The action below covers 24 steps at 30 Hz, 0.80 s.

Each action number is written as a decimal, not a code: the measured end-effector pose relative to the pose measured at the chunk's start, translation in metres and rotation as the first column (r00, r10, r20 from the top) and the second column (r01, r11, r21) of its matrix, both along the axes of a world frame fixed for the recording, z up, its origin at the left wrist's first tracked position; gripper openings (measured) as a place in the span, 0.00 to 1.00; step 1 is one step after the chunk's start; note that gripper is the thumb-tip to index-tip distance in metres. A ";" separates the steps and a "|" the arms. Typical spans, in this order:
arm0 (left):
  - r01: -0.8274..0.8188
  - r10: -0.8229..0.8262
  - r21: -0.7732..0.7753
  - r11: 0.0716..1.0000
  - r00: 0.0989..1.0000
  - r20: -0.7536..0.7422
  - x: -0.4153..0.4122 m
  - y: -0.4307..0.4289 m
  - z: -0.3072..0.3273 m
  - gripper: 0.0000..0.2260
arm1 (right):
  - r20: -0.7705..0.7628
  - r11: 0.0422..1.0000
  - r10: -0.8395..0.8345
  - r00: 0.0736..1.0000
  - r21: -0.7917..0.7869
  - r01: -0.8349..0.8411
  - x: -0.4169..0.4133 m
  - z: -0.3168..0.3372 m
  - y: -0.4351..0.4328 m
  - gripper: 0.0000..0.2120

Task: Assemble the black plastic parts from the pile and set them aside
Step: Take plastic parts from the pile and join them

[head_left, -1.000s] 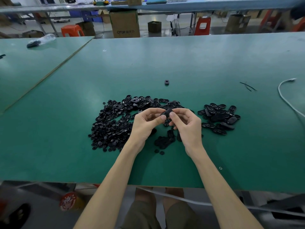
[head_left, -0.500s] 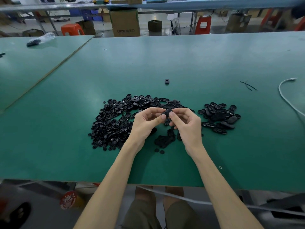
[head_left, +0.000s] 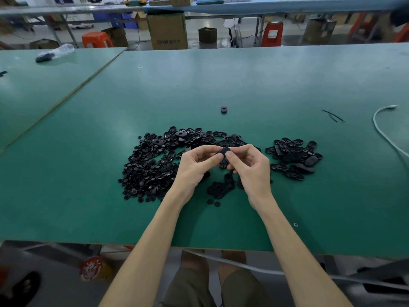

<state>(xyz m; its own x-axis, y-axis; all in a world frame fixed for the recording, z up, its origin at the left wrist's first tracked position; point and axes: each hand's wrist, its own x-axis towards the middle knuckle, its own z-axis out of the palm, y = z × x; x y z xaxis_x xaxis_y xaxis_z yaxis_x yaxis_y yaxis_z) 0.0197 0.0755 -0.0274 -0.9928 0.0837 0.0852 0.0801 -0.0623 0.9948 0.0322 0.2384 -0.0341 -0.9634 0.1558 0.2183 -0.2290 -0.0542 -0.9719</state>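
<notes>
A big pile of small black plastic parts (head_left: 152, 165) is spread over the green table (head_left: 221, 85), left of centre. A smaller heap of oval black parts (head_left: 293, 157) lies to the right. Between them, just above the table, my left hand (head_left: 197, 167) and my right hand (head_left: 252, 167) pinch one black oval part (head_left: 222, 151) together with thumbs and fingertips. A few more loose black parts (head_left: 221, 187) lie under and between my wrists.
One single black part (head_left: 224, 109) sits alone farther back. Thin black strips (head_left: 332, 115) and a white cable (head_left: 382, 131) lie at the right. A clear bag with dark contents (head_left: 55, 53) rests on the neighbouring table at far left. Boxes and stools stand beyond.
Both hands stay in the same spot holding the part; only the fingertips have shifted slightly on it.
</notes>
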 end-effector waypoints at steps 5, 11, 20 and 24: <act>0.034 -0.034 -0.021 0.999 0.999 -0.002 0.001 0.000 0.000 0.09 | -0.013 1.000 0.015 1.000 0.003 -0.015 0.001 0.001 0.000 0.05; 0.037 -0.037 -0.036 0.999 0.999 0.001 0.000 0.000 -0.001 0.08 | -0.017 1.000 0.017 1.000 0.004 -0.017 0.001 0.000 0.000 0.05; 0.040 -0.042 -0.041 0.998 0.997 -0.060 -0.002 0.002 -0.003 0.08 | -0.015 1.000 -0.001 1.000 0.017 0.001 -0.001 0.001 -0.001 0.05; 0.018 -0.021 -0.062 0.998 0.998 -0.061 -0.003 0.004 -0.005 0.07 | -0.003 1.000 -0.005 1.000 0.026 0.005 -0.002 0.000 -0.001 0.04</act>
<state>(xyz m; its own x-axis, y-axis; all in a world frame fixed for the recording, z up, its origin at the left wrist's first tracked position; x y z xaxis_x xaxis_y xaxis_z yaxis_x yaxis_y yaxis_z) 0.0168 0.0794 -0.0324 -0.9841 0.1098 0.1398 0.1402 -0.0036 0.9901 0.0304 0.2370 -0.0341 -0.9621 0.1546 0.2248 -0.2316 -0.0273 -0.9724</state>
